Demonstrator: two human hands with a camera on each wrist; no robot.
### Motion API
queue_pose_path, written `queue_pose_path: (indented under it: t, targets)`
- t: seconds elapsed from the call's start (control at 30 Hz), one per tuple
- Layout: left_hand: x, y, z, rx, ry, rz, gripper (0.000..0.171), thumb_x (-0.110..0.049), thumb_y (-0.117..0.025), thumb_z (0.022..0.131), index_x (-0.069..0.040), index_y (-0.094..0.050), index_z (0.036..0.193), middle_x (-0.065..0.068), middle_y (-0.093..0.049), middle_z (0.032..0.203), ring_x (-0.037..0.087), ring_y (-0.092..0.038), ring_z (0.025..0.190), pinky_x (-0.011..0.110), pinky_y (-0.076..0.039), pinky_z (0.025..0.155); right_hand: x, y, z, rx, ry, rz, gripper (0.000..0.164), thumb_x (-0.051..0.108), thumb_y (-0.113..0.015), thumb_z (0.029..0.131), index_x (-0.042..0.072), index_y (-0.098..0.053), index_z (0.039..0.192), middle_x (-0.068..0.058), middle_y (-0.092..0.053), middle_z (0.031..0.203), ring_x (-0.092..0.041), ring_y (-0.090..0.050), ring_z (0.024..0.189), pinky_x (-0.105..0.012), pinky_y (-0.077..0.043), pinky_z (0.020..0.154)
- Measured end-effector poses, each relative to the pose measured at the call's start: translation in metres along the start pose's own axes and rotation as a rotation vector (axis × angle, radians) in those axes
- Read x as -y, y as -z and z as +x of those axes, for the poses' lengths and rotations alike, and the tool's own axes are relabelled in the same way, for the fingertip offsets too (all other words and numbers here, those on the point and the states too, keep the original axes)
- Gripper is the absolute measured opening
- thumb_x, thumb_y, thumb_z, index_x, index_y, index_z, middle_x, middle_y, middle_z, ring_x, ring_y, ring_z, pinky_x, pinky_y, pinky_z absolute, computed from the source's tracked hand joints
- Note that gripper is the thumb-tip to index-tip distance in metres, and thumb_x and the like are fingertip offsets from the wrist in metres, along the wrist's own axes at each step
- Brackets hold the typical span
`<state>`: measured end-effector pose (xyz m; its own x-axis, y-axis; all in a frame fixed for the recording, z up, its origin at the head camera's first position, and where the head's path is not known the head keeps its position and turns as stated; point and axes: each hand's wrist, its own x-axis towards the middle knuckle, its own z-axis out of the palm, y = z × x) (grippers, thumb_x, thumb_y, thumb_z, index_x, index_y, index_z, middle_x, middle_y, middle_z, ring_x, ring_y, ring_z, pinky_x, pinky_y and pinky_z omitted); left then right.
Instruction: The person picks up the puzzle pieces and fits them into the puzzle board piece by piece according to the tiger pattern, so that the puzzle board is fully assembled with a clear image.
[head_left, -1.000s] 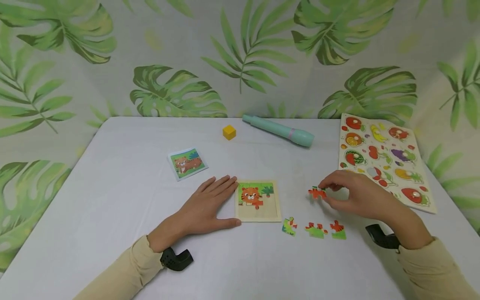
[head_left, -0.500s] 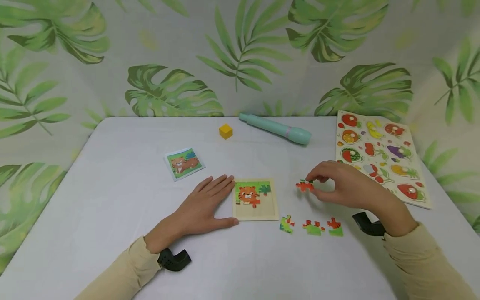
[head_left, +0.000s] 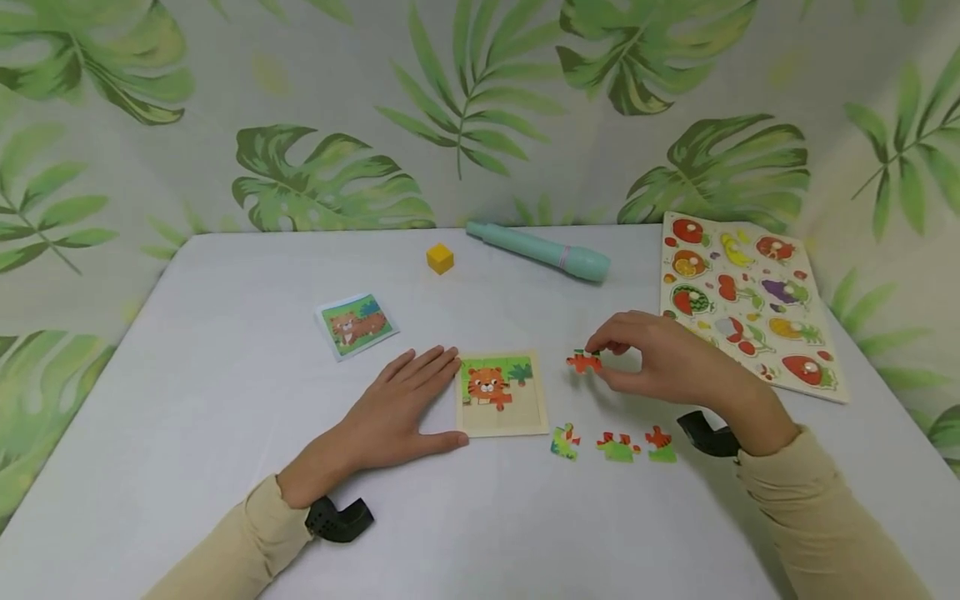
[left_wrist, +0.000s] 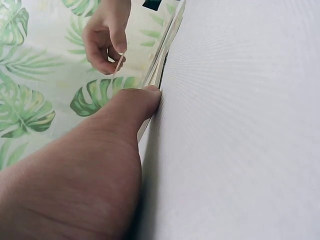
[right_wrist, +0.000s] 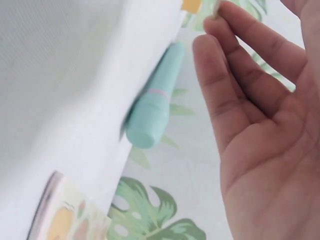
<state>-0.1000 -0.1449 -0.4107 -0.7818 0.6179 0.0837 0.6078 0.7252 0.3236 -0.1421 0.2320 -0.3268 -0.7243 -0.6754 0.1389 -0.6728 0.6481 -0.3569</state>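
Observation:
My right hand (head_left: 663,358) pinches an orange tiger-striped jigsaw piece (head_left: 583,362) above the table, to the right of the wooden puzzle tray (head_left: 480,427). Flat on the table lies my left hand (head_left: 397,412), its fingers straight; fingertips and thumb touch the tray's left edge. Inside the tray, a tiger's face (head_left: 486,385) and green background are fitted at the upper left, with bare wood below and right. Three loose pieces lie near the tray: a green one (head_left: 565,442), a red-and-green one (head_left: 618,447) and a striped one (head_left: 661,444). In the left wrist view the held piece (left_wrist: 119,65) appears edge-on.
A tiger picture card (head_left: 357,326) lies at the left. Farther back are a yellow cube (head_left: 440,258) and a mint-green tube-shaped object (head_left: 540,250). A fruit puzzle board (head_left: 750,304) lies at the right edge, behind my right forearm. A leaf-print cloth (head_left: 480,108) hangs behind the table.
My right hand has moved left with the jigsaw piece, closer to the tray. My left hand stays against the tray. The whole head view has shifted slightly.

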Motion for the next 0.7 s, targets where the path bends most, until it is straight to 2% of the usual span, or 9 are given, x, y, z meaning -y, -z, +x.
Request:
queue_pose_path:
  t: [0.13,0.3,0.57,0.7]
  targets:
    - [-0.001,0.000,0.001,0.005,0.001,-0.004,0.099,-0.070,-0.061,0.092,-0.010,-0.028,0.164,0.001,-0.024,0.171,0.019,-0.017,0.160,0.046,-0.013,0.130,-0.002,-0.006,0.002,-0.024,0.015,0.010,0.021,0.009,-0.078,0.086,0.016,-0.075,0.106,0.008,-0.070,0.103,-0.013,-0.064,0.090,-0.037,-0.059,0.078]
    - [-0.002,0.001,0.000,0.012,0.007,-0.011,0.099,-0.069,-0.061,0.092,-0.009,-0.028,0.163,0.001,-0.024,0.171,0.020,-0.017,0.160,0.046,-0.013,0.130,-0.001,-0.011,0.004,-0.011,0.016,0.026,0.020,0.012,-0.077,0.088,0.017,-0.076,0.108,0.007,-0.070,0.106,-0.014,-0.064,0.092,-0.038,-0.059,0.079]
    - [-0.002,0.001,0.002,0.000,0.000,-0.012,0.098,-0.067,-0.063,0.092,-0.009,-0.029,0.163,0.002,-0.024,0.171,0.022,-0.019,0.159,0.047,-0.012,0.130,0.003,-0.012,0.007,-0.008,0.050,0.023,0.017,0.013,-0.076,0.090,0.018,-0.077,0.106,0.007,-0.071,0.106,-0.016,-0.063,0.093,-0.038,-0.059,0.079]
    - [-0.003,0.000,0.004,-0.018,-0.015,-0.018,0.098,-0.066,-0.065,0.091,-0.008,-0.030,0.163,0.004,-0.027,0.171,0.023,-0.021,0.159,0.048,-0.014,0.129,0.003,-0.008,0.007,0.005,0.041,0.024,0.017,0.014,-0.076,0.090,0.016,-0.077,0.107,0.005,-0.072,0.106,-0.015,-0.063,0.092,-0.039,-0.059,0.078]
